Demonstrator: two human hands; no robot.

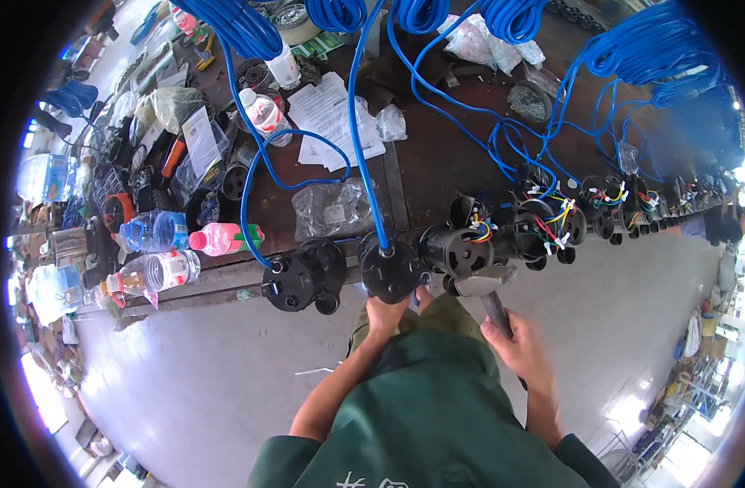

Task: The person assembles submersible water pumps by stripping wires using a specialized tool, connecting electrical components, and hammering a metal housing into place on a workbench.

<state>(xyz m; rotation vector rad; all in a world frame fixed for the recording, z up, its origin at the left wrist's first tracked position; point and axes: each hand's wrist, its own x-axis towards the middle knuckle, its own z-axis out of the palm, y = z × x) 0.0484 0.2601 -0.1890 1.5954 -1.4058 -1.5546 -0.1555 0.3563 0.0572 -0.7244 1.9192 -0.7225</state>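
Note:
A black round motor housing (388,278) sits at the table's front edge, with a thick blue cable (362,122) rising from its lid. My left hand (383,315) grips this housing from its near underside; most of the fingers are hidden behind it. In my right hand (519,348) is a hammer (486,285), its dark handle wrapped by the fingers and its metal head raised just right of the housing. A similar lidded housing (295,281) with a blue cable stands to the left. On the right, an uncovered black housing (458,250) shows coloured wires at its top.
More housings with exposed wires (543,228) line the table edge to the right. Coiled blue cables (649,49) lie at the back. Papers (332,122), a clear plastic bag (332,211), a pink bottle (226,239) and clear bottles (161,270) occupy the table's left side.

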